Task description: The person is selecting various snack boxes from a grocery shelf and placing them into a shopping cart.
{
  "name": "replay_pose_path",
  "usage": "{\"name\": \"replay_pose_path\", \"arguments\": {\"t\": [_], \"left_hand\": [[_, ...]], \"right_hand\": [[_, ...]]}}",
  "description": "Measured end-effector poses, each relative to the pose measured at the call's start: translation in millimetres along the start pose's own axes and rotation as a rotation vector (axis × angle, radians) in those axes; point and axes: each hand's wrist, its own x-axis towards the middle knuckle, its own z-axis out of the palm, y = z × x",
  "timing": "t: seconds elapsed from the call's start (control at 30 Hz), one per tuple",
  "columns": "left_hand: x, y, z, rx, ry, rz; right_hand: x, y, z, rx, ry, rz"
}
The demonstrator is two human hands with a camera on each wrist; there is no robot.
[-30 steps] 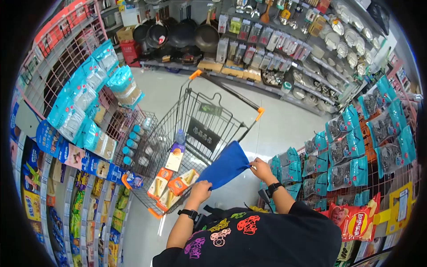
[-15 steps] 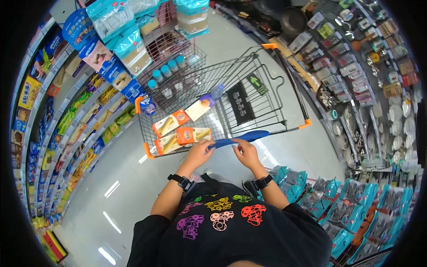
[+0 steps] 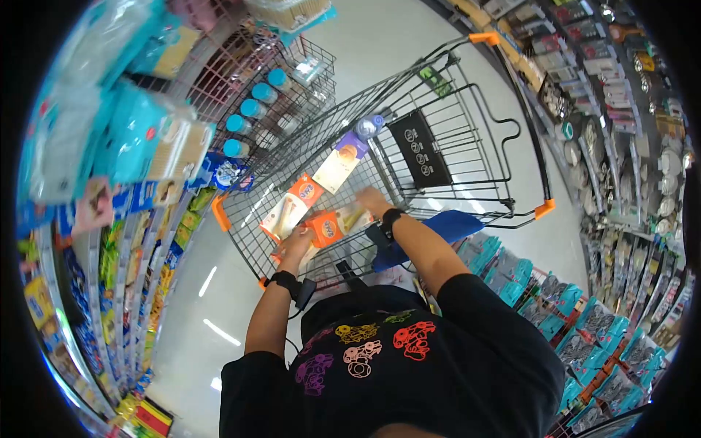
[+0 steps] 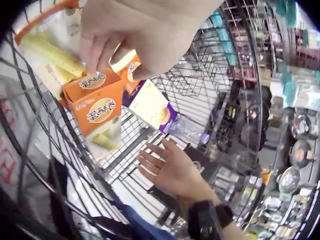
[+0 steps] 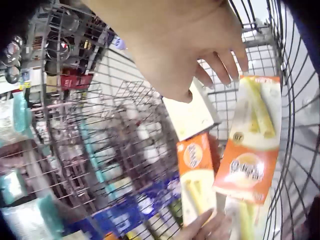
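Observation:
In the cart (image 3: 467,219), my left hand (image 3: 293,247) has its fingertips right at the end of an orange-and-white box of wafer rolls (image 4: 97,117); I cannot tell whether they pinch it. That box lies across another wafer roll box (image 4: 52,47). Beside them is a third, similar orange box (image 3: 290,208). My right hand (image 4: 172,170) reaches over the cart with its fingers spread and nothing in them, near the box's far end. A blue cloth bag (image 3: 447,230) hangs under the right forearm at the cart's near side.
A purple-and-white carton (image 3: 341,164) and a clear bottle (image 4: 187,131) lie deeper in the cart. Left of it stand a wire rack with blue-capped bottles (image 3: 253,109) and snack shelves (image 3: 109,306). Teal hanging packs (image 3: 555,299) line the right. Kitchenware shelves (image 3: 621,109) rise behind.
Both hands have let go of the blue bag, which now lies by the cart's edge under the right arm. The hands have moved forward into the cart, over the boxes.

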Motion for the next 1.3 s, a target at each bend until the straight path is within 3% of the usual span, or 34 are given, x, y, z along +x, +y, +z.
{"name": "replay_pose_path", "arguments": {"t": [0.07,0.2,0.3,0.4,0.5,0.63,0.73,0.8,0.9,1.0,1.03,1.13,1.2,1.3], "left_hand": [[-10.3,9.5,-3.7,-0.01,-0.011,0.094],[10.1,-0.3,11.6,0.169,-0.135,0.075],[10.2,14.6,10.8,0.142,-0.199,0.031],[9.6,21.8,20.9,0.257,-0.111,-0.03],[7.9,21.8,30.7,0.312,-0.078,-0.094],[1.7,29.9,35.6,0.273,-0.039,-0.14],[-7.7,38.2,36.6,0.233,0.003,-0.078],[-13.6,39.9,39.8,0.264,0.033,-0.022],[-25.4,43.5,45.6,0.246,0.106,0.035],[-46.1,52.6,47.8,0.128,0.204,0.101],[-54.3,58.7,48.5,0.075,0.243,0.129],[-95.4,85.7,55.8,-0.137,0.384,0.356],[-138.0,112.5,55.6,-0.169,0.491,0.45],[-196.2,138.2,59.5,-0.257,0.712,0.631]], "right_hand": [[-11.7,-28.7,-23.4,0.032,0.056,0.357],[-6.5,-17.7,-16.8,0.138,0.004,0.561],[5.0,14.9,0.8,0.303,-0.161,0.561],[7.8,22.4,23.3,0.273,-0.139,0.5],[6.6,18.0,35.5,0.268,0.001,0.574],[1.5,23.1,28.3,0.231,-0.048,0.568],[4.2,43.1,17.9,0.313,-0.131,0.529],[5.4,44.2,7.9,0.392,-0.061,0.586],[-14.7,23.9,-25.3,0.592,-0.032,0.549],[-39.7,3.3,-69.2,0.699,-0.12,0.329],[-45.4,-3.9,-86.9,0.615,-0.171,0.264],[-38.9,-13.6,-101.7,0.427,0.229,0.245],[-57.7,-34.5,-123.0,0.493,0.429,0.073],[-157.5,-89.6,-166.0,0.708,0.484,-0.149]]}}
